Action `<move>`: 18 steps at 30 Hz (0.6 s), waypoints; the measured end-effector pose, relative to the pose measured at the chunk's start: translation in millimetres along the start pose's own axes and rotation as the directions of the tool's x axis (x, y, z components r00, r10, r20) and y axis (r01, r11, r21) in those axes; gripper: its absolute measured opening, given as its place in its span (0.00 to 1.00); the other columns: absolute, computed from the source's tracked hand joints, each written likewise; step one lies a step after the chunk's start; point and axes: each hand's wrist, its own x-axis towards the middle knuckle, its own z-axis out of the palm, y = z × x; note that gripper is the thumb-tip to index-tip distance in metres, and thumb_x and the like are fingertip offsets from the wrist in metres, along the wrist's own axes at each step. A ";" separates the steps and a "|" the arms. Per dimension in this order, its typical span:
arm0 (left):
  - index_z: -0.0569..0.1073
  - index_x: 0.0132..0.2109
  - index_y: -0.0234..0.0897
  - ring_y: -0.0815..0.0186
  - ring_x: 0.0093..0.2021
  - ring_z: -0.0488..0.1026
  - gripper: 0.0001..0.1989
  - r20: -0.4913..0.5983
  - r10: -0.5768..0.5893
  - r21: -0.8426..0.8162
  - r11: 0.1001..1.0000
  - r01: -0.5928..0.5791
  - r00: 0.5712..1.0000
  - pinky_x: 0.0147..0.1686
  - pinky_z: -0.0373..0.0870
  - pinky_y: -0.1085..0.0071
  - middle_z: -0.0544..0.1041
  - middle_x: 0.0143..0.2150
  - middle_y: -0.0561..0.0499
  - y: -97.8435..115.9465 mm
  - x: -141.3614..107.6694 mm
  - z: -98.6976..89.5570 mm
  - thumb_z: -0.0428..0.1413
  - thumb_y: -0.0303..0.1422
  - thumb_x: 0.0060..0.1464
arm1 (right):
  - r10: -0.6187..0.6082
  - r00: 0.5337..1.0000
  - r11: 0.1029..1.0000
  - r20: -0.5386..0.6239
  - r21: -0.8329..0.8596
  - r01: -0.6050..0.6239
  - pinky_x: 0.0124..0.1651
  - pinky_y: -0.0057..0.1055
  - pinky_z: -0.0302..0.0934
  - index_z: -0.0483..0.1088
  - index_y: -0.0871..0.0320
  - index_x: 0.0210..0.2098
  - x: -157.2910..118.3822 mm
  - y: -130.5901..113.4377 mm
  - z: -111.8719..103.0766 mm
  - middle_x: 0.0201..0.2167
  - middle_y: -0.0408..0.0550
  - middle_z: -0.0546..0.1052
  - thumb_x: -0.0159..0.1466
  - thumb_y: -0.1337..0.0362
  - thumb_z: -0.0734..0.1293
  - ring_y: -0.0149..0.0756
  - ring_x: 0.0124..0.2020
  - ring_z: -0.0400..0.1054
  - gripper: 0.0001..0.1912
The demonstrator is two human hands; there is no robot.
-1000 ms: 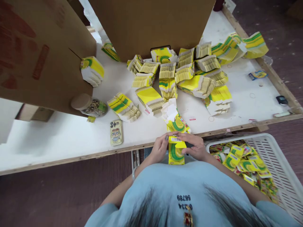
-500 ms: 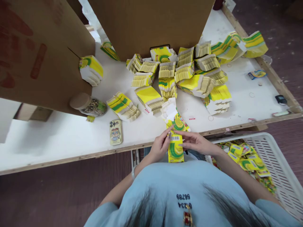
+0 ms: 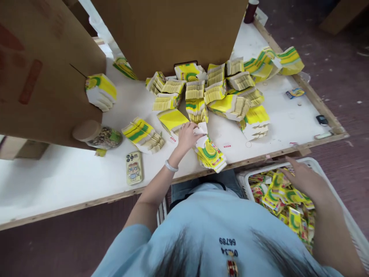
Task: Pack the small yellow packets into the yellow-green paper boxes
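My left hand [image 3: 188, 136] pinches the white end flap of a flat, unfolded yellow carton [image 3: 211, 152] at the top of a small stack near the table's front edge. The cartons carry a green and yellow round print. Over the white plastic basket [image 3: 246, 181] at the right, my right hand [image 3: 309, 181] hovers with fingers stretched and apart, slightly blurred. Beneath it lie many yellow packets [image 3: 278, 192], some partly covered by the hand. Whether the fingers touch any packet is hard to see.
Bundles of flat yellow cartons [image 3: 227, 105] cover the table's middle. Large cardboard boxes [image 3: 170, 34] stand behind and at the left. A jar [image 3: 105, 136] and a phone [image 3: 134, 169] lie left of my left hand. A wooden rim [image 3: 325, 105] edges the table.
Both hands were together on a yellow carton at the table edge. They have parted: my left hand moved up to the stack's flap, my right hand moved over the basket without that carton.
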 end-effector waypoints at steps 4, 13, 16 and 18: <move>0.77 0.33 0.35 0.57 0.45 0.71 0.14 -0.014 0.112 0.001 0.994 -0.112 0.994 0.49 0.65 0.60 0.77 0.41 0.43 -11.2 17.0 -6.3 0.56 0.39 0.64 | -0.092 0.989 0.996 -0.114 -0.013 0.091 0.55 0.53 0.67 0.63 0.67 0.65 2.0 -26.7 5.9 0.55 0.70 0.75 0.70 0.48 0.57 0.61 0.55 0.72 0.34; 0.69 0.26 0.35 0.71 0.23 0.65 0.26 -0.269 0.120 -0.491 0.836 -0.244 0.955 0.25 0.61 0.75 0.65 0.20 0.56 34.7 -26.2 -47.4 0.48 0.48 0.67 | -0.386 0.407 0.666 -0.828 0.055 0.744 0.67 0.59 0.55 0.59 0.58 0.65 34.9 -215.8 -0.7 0.60 0.62 0.71 0.69 0.51 0.64 0.54 0.65 0.62 0.31; 0.70 0.28 0.35 0.73 0.21 0.65 0.23 -0.251 0.118 -0.606 0.755 -0.251 0.961 0.22 0.61 0.76 0.67 0.21 0.56 58.4 -53.5 -59.2 0.50 0.46 0.67 | -0.443 0.333 0.584 -0.833 0.014 0.812 0.60 0.55 0.64 0.62 0.59 0.62 34.5 -246.2 -0.8 0.48 0.60 0.78 0.70 0.55 0.63 0.49 0.51 0.73 0.25; 0.72 0.30 0.35 0.73 0.20 0.65 0.22 -0.251 0.066 -0.675 0.703 -0.223 0.966 0.21 0.61 0.77 0.68 0.21 0.56 65.8 -66.5 -64.0 0.50 0.45 0.67 | -0.450 0.350 0.538 -0.821 0.063 0.840 0.50 0.45 0.71 0.64 0.60 0.60 30.5 -250.6 0.3 0.43 0.58 0.79 0.72 0.60 0.60 0.45 0.42 0.75 0.20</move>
